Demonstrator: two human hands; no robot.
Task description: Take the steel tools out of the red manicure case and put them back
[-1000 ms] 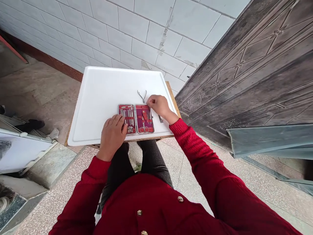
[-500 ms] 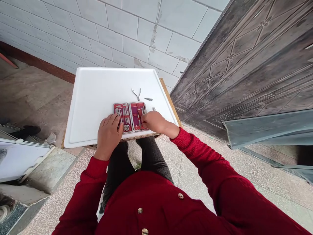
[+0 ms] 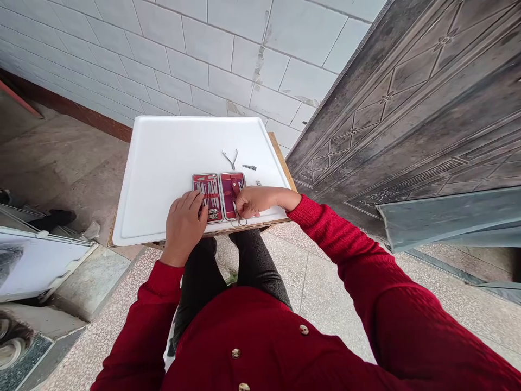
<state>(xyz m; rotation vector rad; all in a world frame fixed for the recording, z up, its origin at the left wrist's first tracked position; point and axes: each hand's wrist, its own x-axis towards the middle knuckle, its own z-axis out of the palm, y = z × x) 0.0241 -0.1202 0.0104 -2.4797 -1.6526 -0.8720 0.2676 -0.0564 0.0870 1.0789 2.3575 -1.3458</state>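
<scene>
Pinching scissors (partly hidden), right hand, left hand loosely spread against case

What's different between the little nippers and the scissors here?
The nippers lie on the board beyond the case; the right hand holds the scissors at the case's near edge. The nippers' handles spread into a V; the scissors' end in rings. The nippers show whole; the hand partly hides the scissors. Both look metallic.

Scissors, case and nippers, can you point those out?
Scissors (image 3: 238,218): head view, where the handle loops meet.
Case (image 3: 227,208): head view, on the purple lining of its right half.
Nippers (image 3: 233,164): head view, on the joint below the handles.
</scene>
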